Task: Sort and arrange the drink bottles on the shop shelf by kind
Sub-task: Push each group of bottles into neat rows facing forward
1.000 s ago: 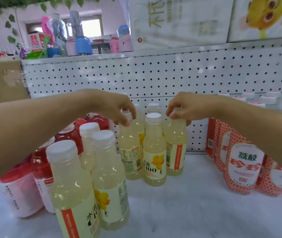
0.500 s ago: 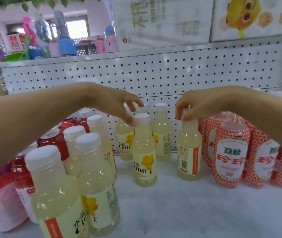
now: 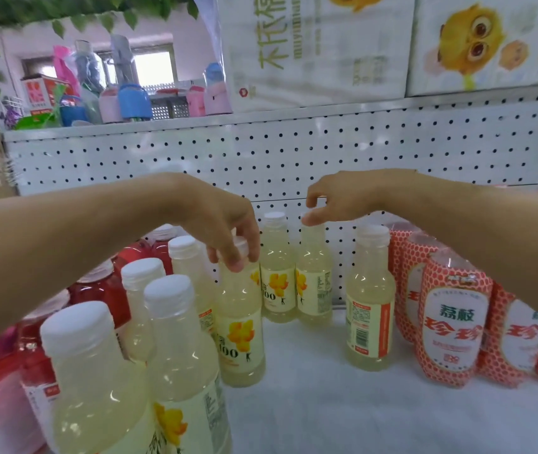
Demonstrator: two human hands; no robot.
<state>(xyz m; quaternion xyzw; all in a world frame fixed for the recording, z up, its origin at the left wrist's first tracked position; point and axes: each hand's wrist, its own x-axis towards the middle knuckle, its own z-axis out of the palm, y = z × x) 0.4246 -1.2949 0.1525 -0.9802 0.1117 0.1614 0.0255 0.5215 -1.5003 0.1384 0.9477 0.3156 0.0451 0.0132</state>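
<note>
Several pale yellow drink bottles with white caps and yellow-flower labels stand on the white shelf (image 3: 343, 417). My left hand (image 3: 225, 231) grips the cap of one yellow bottle (image 3: 241, 326) standing in the middle. Two more yellow bottles (image 3: 277, 283) stand side by side at the pegboard. My right hand (image 3: 343, 198) hovers over the right one of them (image 3: 315, 283), fingers loosely spread and holding nothing, thumb near its cap. Another yellow bottle (image 3: 370, 306) stands alone just right of it, barcode side facing me. Three yellow bottles (image 3: 176, 355) crowd the near left.
Red drink bottles (image 3: 104, 290) stand behind the yellow ones on the left. Red-and-white patterned bottles (image 3: 451, 322) fill the right side. A white pegboard (image 3: 294, 152) backs the shelf. The upper shelf carries tissue packs (image 3: 310, 50) and small coloured bottles (image 3: 133, 99).
My right hand let go of the lone yellow bottle and moved left to the back pair. My left hand now grips the middle bottle's cap.
</note>
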